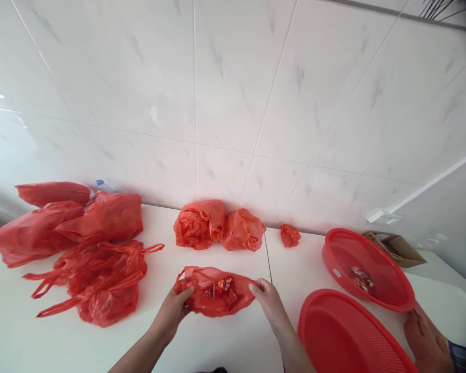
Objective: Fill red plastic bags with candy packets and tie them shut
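Observation:
Between my two hands is a red plastic bag [233, 303] with its mouth spread wide, and small red wrapped packets [223, 286] lie inside it. My left hand [173, 310] is closed on the bag's left edge, thumb on top near a handle loop. At the right edge, my right hand [271, 303] pinches the plastic between thumb and fingers. The bag is low over the white table [159, 280]. Behind it, against the wall, sit crumpled red bags [200, 225].
Several filled red bags [104, 220] crowd the left side. On the right are a red basin [373, 264] with small packets, a red basket [345, 331], a cardboard box [398, 248] and another person's hand [427, 336]. A small crumpled red bag [290, 235] lies by the wall.

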{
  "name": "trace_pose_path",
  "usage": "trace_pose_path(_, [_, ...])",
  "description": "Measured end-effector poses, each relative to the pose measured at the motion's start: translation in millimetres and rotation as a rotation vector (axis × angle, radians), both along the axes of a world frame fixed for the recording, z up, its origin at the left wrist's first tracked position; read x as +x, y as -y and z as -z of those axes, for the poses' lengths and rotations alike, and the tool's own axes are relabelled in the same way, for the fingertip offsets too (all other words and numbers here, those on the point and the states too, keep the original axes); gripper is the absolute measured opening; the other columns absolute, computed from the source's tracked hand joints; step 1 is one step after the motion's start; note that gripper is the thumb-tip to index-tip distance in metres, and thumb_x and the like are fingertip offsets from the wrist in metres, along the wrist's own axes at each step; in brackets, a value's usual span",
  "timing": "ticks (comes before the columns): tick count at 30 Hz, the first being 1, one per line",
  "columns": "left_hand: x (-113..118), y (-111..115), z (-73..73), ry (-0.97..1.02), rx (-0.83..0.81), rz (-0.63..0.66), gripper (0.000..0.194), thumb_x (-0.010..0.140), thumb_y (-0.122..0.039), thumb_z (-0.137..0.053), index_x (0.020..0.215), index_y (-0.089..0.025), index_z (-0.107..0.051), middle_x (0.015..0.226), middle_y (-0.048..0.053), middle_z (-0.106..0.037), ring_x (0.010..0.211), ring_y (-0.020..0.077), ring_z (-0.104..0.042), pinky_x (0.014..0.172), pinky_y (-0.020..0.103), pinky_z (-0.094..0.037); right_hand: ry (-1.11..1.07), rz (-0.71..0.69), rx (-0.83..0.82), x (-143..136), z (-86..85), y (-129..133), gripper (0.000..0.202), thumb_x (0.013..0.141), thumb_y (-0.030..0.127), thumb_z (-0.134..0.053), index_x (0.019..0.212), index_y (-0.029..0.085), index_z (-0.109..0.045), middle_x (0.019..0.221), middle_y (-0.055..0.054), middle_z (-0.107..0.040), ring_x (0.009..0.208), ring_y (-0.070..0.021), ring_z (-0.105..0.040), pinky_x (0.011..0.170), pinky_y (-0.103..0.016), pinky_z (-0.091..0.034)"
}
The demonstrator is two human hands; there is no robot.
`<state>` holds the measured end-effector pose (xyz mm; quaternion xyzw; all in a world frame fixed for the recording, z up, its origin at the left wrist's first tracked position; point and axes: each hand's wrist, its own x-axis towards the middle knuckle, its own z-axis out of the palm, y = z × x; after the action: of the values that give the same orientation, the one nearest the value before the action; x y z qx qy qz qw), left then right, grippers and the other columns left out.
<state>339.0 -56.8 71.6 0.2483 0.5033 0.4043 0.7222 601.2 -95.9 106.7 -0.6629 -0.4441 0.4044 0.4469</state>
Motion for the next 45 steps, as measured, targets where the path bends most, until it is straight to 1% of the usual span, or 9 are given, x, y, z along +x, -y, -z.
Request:
trace_pose_path(8, [-8, -5, -17.3, -0.046, 0.083, 0.027, 0.029, 0.072, -0.034, -0.069, 0.094, -0.018, -0.059, 0.08, 0.002, -0.066, 0.068, 0.0147, -0.061, 0.067, 0.028, -0.048, -0.137, -0.151, -0.013, 8, -20.1, 8, 0.026, 0.086, 0.041, -0.056, 0.091, 0.016, -0.06, 0.088, -0.002, -0.062, 0.076, -0.0138, -0.057, 0.071, -0.03, -0.048])
trace_pose_path(14, [-7, -1, -24.1, -0.213, 0.129, 0.076, 0.022, 0.072, -0.036, -0.067, 0.081, -0.02, -0.056, 0.077, -0.001, -0.063, 0.072, 0.015, -0.058, 0.07, 0.027, -0.044, -0.125, -0.123, 0.001, 5, -30.0, 17, 0.025, 0.081, 0.04, -0.059, 0.07, 0.02, -0.049, 0.066, 0.005, -0.047, 0.064, -0.0108, -0.043, 0.063, -0.024, -0.035])
trace_pose_path(20, [-6, 1, -47.0, -0.5, 0.329, 0.148, 0.022, 0.071, -0.038, -0.063, 0.066, -0.02, -0.051, 0.061, -0.005, -0.05, 0.059, 0.0127, -0.045, 0.058, 0.023, -0.035, -0.089, 0.094, -0.002, 16, -14.3, 31, 0.024, 0.074, 0.044, -0.066, 0.082, 0.022, -0.061, 0.11, -0.005, -0.058, 0.093, -0.0207, -0.057, 0.082, -0.032, -0.043])
trace_pose_path(24, [-4, 5, -55.6, -0.577, 0.426, 0.27, 0.012, 0.069, -0.027, -0.06, 0.066, -0.02, -0.051, 0.06, -0.005, -0.046, 0.059, 0.0125, -0.041, 0.056, 0.022, -0.032, -0.303, 0.09, 0.048, 14, -11.9, 38, 0.025, 0.075, 0.046, -0.065, 0.08, 0.022, -0.063, 0.13, -0.008, -0.053, 0.123, -0.0259, -0.044, 0.099, -0.038, -0.037])
trace_pose_path(28, [4, 12, -62.3, -0.519, 0.483, 0.407, 0.009, 0.073, -0.024, -0.057, 0.069, -0.02, -0.051, 0.063, -0.005, -0.045, 0.06, 0.0114, -0.038, 0.055, 0.021, -0.03, -0.498, 0.079, 0.084, -1, -14.3, 39, 0.026, 0.081, 0.047, -0.06, 0.076, 0.022, -0.058, 0.091, -0.004, -0.065, 0.093, -0.019, -0.057, 0.088, -0.035, -0.042])
trace_pose_path(33, [15, 23, -76.9, -0.441, 0.511, 0.489, 0.009, 0.075, -0.025, -0.058, 0.07, -0.019, -0.053, 0.065, -0.004, -0.05, 0.062, 0.0119, -0.042, 0.056, 0.022, -0.032, -0.545, 0.157, 0.13, -29, -19.4, 40, 0.034, 0.085, 0.046, -0.055, 0.066, 0.021, -0.042, 0.053, 0.008, -0.034, 0.048, -0.0077, -0.029, 0.051, -0.021, -0.033])
trace_pose_path(39, [28, 34, -102.3, -0.422, 0.487, 0.625, 0.008, 0.065, -0.014, -0.06, 0.065, -0.019, -0.054, 0.063, -0.003, -0.055, 0.063, 0.0132, -0.047, 0.059, 0.022, -0.036, -0.521, -0.211, 0.07, -81, -25.8, 49, 0.048, 0.056, 0.029, -0.078, 0.093, 0.025, -0.048, 0.081, 0.003, -0.057, 0.068, -0.0128, -0.051, 0.06, -0.024, -0.041])
trace_pose_path(42, [29, 35, -106.1, -0.354, 0.529, 0.671, 0.008, 0.068, -0.021, -0.063, 0.067, -0.019, -0.056, 0.067, 0.0, -0.058, 0.065, 0.0148, -0.049, 0.06, 0.024, -0.038, -0.359, -0.341, 0.088, -96, -18.0, 52, 0.038, 0.066, 0.039, -0.069, 0.097, 0.022, -0.054, 0.083, 0.0, -0.06, 0.072, -0.0154, -0.053, 0.065, -0.028, -0.042])
trace_pose_path(45, [23, 28, -97.3, -0.326, 0.635, 0.525, 0.02, 0.074, -0.04, -0.063, 0.08, -0.02, -0.061, 0.08, 0.004, -0.061, 0.074, 0.0189, -0.054, 0.069, 0.027, -0.042, -0.24, -0.37, 0.07, -96, -16.7, 56, 0.03, 0.08, 0.049, -0.055, 0.085, 0.02, -0.06, 0.072, 0.0, -0.057, 0.066, -0.0142, -0.05, 0.065, -0.029, -0.042])
